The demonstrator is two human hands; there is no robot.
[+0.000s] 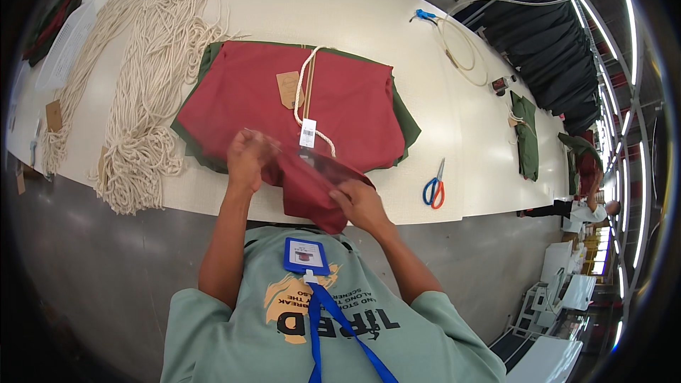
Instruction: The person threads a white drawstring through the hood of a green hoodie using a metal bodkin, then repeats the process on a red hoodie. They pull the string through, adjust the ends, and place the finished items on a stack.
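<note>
At the near edge of the smooth cream table [454,142], your right hand [362,206] pinches a gathered, dark-red cloth flap [308,195]; your left hand [250,157] blurs, its hold impossible to tell. Expect light, limp cloth, best held by its edges. Farther lies a broad red fabric panel [355,106] under ropy white cord [327,139].

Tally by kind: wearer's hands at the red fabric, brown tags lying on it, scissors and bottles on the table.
Hands at red fabric: 2 (left hand, right hand)
Brown tag: 1
Scissors: 1
Small dark bottle: 1
Total: 5
</note>
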